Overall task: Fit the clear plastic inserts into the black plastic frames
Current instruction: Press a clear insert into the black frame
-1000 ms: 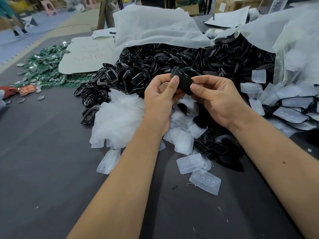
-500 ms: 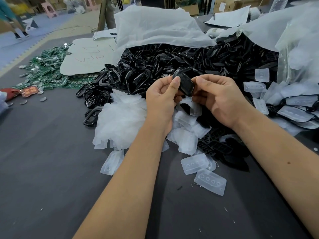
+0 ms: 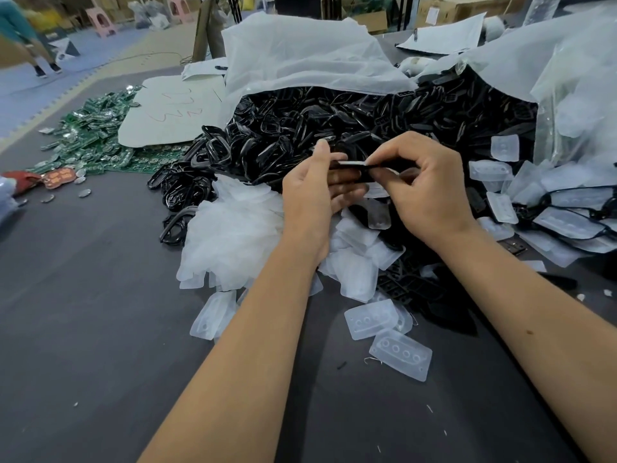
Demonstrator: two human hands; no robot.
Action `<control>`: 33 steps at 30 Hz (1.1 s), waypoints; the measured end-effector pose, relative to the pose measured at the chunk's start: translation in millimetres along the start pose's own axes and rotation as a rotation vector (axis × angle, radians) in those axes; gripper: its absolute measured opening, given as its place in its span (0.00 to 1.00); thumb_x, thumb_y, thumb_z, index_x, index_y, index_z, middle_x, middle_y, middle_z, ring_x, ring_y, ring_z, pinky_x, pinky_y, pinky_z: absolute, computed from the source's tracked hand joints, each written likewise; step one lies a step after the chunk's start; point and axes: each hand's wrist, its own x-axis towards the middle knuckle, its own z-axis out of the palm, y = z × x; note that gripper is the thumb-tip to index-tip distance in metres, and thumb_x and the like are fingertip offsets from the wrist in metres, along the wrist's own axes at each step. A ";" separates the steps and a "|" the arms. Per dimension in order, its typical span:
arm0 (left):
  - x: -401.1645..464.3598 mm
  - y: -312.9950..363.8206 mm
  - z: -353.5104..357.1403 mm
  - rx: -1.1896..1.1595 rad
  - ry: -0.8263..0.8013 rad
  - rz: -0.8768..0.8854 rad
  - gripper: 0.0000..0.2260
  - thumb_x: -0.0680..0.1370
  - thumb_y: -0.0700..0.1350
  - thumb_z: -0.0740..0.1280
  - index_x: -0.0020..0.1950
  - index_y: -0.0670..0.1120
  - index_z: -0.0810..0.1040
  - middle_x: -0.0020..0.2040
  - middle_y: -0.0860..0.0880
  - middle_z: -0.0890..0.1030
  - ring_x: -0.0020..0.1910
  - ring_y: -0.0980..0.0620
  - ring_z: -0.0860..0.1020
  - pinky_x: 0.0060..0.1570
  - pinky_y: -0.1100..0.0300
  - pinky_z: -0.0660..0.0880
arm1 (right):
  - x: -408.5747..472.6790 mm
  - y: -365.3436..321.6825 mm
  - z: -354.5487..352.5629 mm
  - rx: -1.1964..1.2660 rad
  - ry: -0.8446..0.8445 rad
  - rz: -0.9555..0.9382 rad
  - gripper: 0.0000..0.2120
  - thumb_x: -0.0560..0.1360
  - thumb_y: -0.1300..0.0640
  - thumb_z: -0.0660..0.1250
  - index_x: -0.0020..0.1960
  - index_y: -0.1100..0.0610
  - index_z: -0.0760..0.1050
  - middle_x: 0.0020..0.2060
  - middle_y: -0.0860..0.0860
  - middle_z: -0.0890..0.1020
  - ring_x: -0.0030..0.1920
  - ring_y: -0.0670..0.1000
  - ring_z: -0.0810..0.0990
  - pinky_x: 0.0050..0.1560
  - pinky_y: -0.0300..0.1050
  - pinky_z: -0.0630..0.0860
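Both hands meet over the middle of the table on one black plastic frame (image 3: 354,166), seen edge-on. My left hand (image 3: 314,192) cups it from below and the left, thumb up. My right hand (image 3: 424,182) pinches its right end with curled fingers. A big heap of black frames (image 3: 334,128) spills from a white bag behind the hands. Clear inserts (image 3: 230,232) are piled under and left of my hands, and two with round holes, one (image 3: 370,318) and another (image 3: 400,355), lie loose in front.
Green circuit boards (image 3: 93,142) are spread at the far left beside a white sheet (image 3: 173,111). More clear inserts and assembled pieces (image 3: 567,215) lie at the right under a clear plastic bag (image 3: 581,105). The dark grey table (image 3: 83,312) stretches in front.
The frame stood tilted between my hands before; now it lies flat and edge-on. My right fingers moved onto its right end, and my left hand opened beneath it.
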 end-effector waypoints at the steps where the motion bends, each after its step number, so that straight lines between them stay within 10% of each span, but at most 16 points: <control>1: 0.7 0.2 -0.8 0.008 -0.009 -0.015 0.16 0.86 0.51 0.65 0.50 0.38 0.82 0.41 0.39 0.86 0.36 0.45 0.85 0.35 0.59 0.82 | 0.2 0.2 -1.3 -0.063 -0.012 -0.072 0.06 0.74 0.67 0.75 0.47 0.58 0.85 0.45 0.49 0.85 0.50 0.50 0.82 0.42 0.44 0.79; 5: 0.7 -3.0 -3.3 0.048 -0.026 0.017 0.02 0.82 0.36 0.70 0.51 0.37 0.82 0.37 0.43 0.85 0.33 0.50 0.84 0.34 0.61 0.81 | -1.0 -1.6 -1.5 -0.121 -0.013 -0.149 0.08 0.73 0.69 0.74 0.48 0.58 0.86 0.48 0.49 0.85 0.53 0.50 0.82 0.42 0.45 0.80; 13: 0.0 -4.7 -4.7 0.035 -0.049 0.081 0.05 0.80 0.31 0.70 0.52 0.39 0.79 0.42 0.41 0.85 0.33 0.50 0.84 0.37 0.61 0.81 | 4.6 0.7 -4.7 0.488 -0.052 0.458 0.12 0.81 0.69 0.62 0.61 0.62 0.79 0.48 0.57 0.85 0.45 0.54 0.86 0.37 0.45 0.81; 33: 0.4 -7.6 -1.6 0.152 -0.105 0.124 0.07 0.80 0.30 0.69 0.50 0.40 0.81 0.48 0.38 0.84 0.40 0.46 0.85 0.42 0.57 0.83 | 2.9 -1.1 -4.2 0.390 -0.088 0.374 0.06 0.77 0.70 0.72 0.52 0.63 0.83 0.37 0.55 0.84 0.33 0.48 0.80 0.36 0.39 0.78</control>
